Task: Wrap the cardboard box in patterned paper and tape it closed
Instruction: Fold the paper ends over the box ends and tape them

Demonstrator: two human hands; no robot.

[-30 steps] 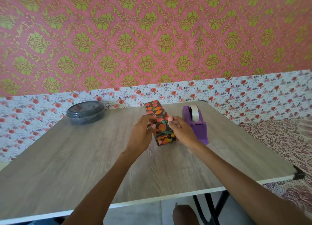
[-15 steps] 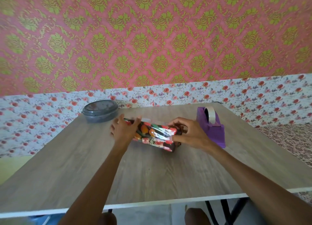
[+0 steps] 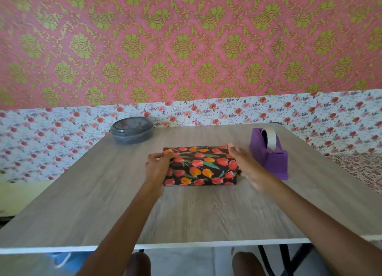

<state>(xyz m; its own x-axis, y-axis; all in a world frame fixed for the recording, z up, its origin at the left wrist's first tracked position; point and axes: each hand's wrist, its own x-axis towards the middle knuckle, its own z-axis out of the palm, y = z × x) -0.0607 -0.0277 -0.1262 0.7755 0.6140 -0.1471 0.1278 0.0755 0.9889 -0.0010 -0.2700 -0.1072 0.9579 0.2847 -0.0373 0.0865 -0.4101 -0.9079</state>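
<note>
The box (image 3: 200,165), wrapped in dark paper with red and orange tulips, lies flat on the wooden table (image 3: 186,213), its long side across my view. My left hand (image 3: 157,166) grips its left end, fingers curled over the top edge. At the box's right end is my right hand (image 3: 246,166), its fingers stretched out straight along that end. A purple tape dispenser (image 3: 268,153) with a roll of clear tape stands just right of my right hand.
A grey round lidded container (image 3: 132,129) sits at the table's back left. The table stands against a flower-patterned wall (image 3: 206,112). Its near edge is at the bottom of the view, with black table legs (image 3: 289,259) at the lower right.
The box has been turned from standing on edge, pointing away from me, to lying flat and crosswise. My hands have moved apart to its two ends.
</note>
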